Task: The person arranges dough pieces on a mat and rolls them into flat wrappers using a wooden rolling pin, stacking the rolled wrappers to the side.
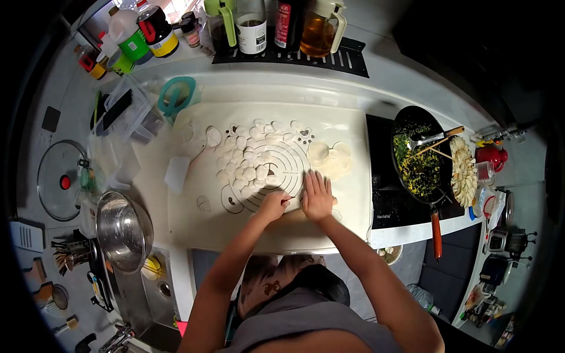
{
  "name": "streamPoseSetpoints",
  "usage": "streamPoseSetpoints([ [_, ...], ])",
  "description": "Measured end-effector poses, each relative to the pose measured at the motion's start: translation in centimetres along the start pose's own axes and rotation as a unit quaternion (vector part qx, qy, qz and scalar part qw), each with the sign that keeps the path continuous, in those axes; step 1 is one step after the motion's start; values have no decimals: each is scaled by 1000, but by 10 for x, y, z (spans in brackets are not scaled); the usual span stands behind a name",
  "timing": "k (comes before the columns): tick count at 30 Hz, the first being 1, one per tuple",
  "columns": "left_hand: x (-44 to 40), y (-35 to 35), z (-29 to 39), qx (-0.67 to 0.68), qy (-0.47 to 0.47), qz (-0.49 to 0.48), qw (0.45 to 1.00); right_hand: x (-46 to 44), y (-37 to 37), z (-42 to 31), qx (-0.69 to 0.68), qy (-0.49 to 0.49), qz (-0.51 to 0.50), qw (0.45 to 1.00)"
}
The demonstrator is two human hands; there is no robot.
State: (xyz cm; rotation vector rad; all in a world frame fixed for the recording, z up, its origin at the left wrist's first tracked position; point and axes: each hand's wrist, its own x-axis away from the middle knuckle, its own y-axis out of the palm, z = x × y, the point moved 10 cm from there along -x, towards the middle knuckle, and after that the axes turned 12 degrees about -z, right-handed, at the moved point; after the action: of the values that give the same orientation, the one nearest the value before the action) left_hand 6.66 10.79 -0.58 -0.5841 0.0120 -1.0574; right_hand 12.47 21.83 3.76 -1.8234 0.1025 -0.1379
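My left hand (275, 206) is closed in a pinch at the edge of a pale dough wrapper (296, 205), which is mostly hidden between my hands. My right hand (318, 195) lies flat with its fingers stretched out, its palm over a wooden rolling pin (297, 217). Much of the pin is covered by that hand. Beyond my hands, several small flattened dough pieces (250, 162) cover the middle of the white mat (353, 226). Rolled round wrappers (332, 160) lie overlapping just past my right fingertips.
A white scraper (176, 174) lies at the mat's left. Farther left stands a steel bowl (123, 232) by the sink (138, 300). On the right, a pan (421, 153) of chopped green and yellow filling sits on the stove, beside pleated dumplings (464, 170). Bottles (321, 29) line the back ledge.
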Motion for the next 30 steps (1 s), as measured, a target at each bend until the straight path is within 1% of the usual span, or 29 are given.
streamPoseSetpoints([
  [1, 0, -2, 1, -15, 0, -5, 1000, -17, -3, -1, -1, -4, 7, 1000],
  [4, -6, -7, 1, -59, -8, -11, 998, -64, -2, 11, -7, 33, 60, 998],
  [6, -14, -12, -2, -88, -23, -4, 996, -84, -2, 9, -5, 32, 61, 998],
  [7, -15, -13, -1, -79, -11, 7, 997, -88, -3, 6, -5, 34, 61, 998],
  [8, -16, -12, 0, -69, 1, 19, 997, -83, -3, 8, -29, 34, 46, 998],
  [9, -16, -12, 6, -58, 14, 28, 998, -79, -4, 10, -33, 32, 55, 997],
  [11, -16, -3, 11, -92, 12, 5, 996, -59, -3, 14, -40, 41, 69, 996],
  [13, -18, 4, 17, -136, 17, -22, 990, -20, -2, 10, -38, 45, 35, 998],
  [15, -17, 5, 4, -91, 4, -7, 996, 18, 3, 6, -13, 36, -4, 999],
  [16, -15, 2, 1, -69, -5, 3, 998, 31, 4, 5, -3, 31, -7, 999],
  [18, -10, 2, -6, 8, -36, -10, 999, 43, 4, 2, 15, 20, -15, 1000],
  [19, -7, 2, -9, 45, -52, -18, 997, 39, 2, -1, 13, 11, -12, 1000],
  [21, -5, 1, -9, 38, 2, 6, 999, 13, -2, -4, 11, -8, -4, 1000],
  [22, -3, -1, -5, 35, 28, 18, 999, -2, -8, -6, 9, -26, 24, 999],
  [23, -6, 1, -5, 3, 28, 15, 999, -15, -12, -4, 4, -22, 42, 999],
  [25, -11, -3, 0, -60, 30, 11, 998, -41, -8, 5, -18, 20, 58, 998],
  [28, -25, -9, -5, -94, 4, 15, 995, -83, -5, 19, -17, 74, 74, 994],
  [30, -32, -11, -1, -86, -6, 2, 996, -88, -6, 18, -15, 72, 78, 994],
])
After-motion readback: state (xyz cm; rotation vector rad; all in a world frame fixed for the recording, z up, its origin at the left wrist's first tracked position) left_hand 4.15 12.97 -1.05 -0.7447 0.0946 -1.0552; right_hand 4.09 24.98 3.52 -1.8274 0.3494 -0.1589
